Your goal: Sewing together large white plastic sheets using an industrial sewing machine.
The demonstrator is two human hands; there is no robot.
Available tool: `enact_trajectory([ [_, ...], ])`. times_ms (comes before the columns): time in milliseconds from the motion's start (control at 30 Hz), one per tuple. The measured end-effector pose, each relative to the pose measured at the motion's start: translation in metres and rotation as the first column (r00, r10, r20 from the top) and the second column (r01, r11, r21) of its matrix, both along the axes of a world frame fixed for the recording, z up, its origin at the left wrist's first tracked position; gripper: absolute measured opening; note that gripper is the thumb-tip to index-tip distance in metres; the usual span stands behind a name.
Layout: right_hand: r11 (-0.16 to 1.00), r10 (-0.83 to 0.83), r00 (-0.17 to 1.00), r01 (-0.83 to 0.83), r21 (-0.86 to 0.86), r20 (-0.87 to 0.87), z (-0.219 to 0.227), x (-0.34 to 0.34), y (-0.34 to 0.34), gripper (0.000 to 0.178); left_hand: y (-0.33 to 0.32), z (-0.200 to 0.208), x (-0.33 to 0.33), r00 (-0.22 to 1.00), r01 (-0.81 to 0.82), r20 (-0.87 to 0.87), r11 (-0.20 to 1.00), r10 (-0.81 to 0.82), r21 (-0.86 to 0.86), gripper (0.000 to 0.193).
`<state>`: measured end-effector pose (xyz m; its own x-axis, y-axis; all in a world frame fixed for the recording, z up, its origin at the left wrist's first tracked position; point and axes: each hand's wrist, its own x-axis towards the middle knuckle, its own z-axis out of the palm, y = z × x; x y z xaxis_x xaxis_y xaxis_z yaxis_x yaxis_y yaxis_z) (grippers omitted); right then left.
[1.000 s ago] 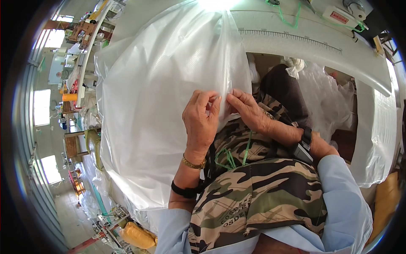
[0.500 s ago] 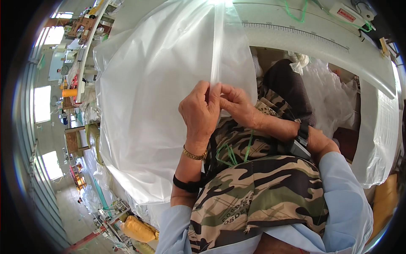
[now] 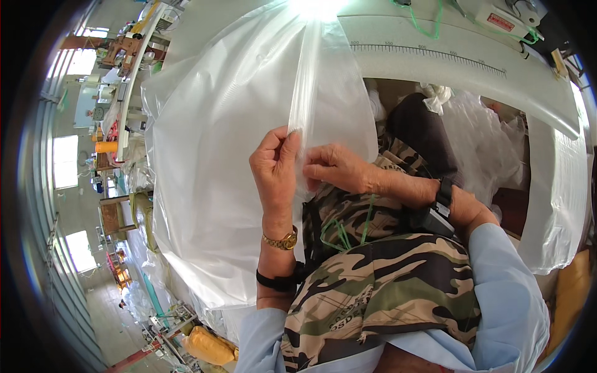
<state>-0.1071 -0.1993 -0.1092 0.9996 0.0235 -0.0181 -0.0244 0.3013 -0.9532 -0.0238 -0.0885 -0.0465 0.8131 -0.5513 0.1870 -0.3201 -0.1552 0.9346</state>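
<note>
A large translucent white plastic sheet [image 3: 211,149] hangs over the table edge and down the left side of my lap. A folded band [image 3: 305,81] runs along it from the bright far end toward me. My left hand [image 3: 273,168] pinches that band near its close end, thumb on top. Just to the right and slightly nearer, my right hand [image 3: 341,168] has its fingers curled together at the sheet's loose edge, apart from my left hand. The fingertips there are partly blurred against the clear film.
A pale worktable [image 3: 416,68] with a ruler scale curves across the top right. Green thread [image 3: 429,25] lies on it near a white device [image 3: 494,18]. Crumpled clear plastic [image 3: 485,137] fills the space below. A cluttered bench [image 3: 127,81] stands at the far left.
My hands were together on the band; they have now separated. My left hand has shifted left and slightly nearer, and my right hand nearer. The band has widened and leans left.
</note>
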Motion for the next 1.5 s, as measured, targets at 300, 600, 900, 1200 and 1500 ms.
enact_trajectory([
  [300, 0.685, -0.651, 0.736, 0.674, -0.276, 0.183, 0.020, 0.011, 0.000, 0.021, 0.006, 0.017, 0.010, 0.986, -0.020, 0.167, 0.989, -0.005, 0.145, 0.015],
  [600, 0.598, 0.050, 0.906, 0.310, -0.739, 0.420, 0.010, 0.029, 0.002, 0.040, 0.001, 0.034, 0.011, 0.883, -0.116, 0.467, 0.949, -0.036, 0.292, 0.013],
  [900, 0.199, -0.720, 0.551, 0.746, -0.636, 0.422, -0.010, -0.044, -0.048, 0.026, -0.014, 0.057, 0.004, 0.638, -0.020, 0.691, 0.890, -0.340, 0.456, 0.006],
  [1200, 0.749, -0.262, 0.889, 0.433, -0.502, 0.375, 0.021, -0.051, -0.027, 0.017, -0.029, 0.019, -0.017, 0.796, 0.195, 0.426, 0.848, -0.430, 0.492, 0.012],
  [1500, 0.504, 0.005, 0.769, 0.550, -0.666, 0.639, 0.018, -0.041, -0.025, 0.017, -0.023, 0.022, -0.014, 0.897, 0.248, 0.237, 0.869, -0.373, 0.429, 0.021],
])
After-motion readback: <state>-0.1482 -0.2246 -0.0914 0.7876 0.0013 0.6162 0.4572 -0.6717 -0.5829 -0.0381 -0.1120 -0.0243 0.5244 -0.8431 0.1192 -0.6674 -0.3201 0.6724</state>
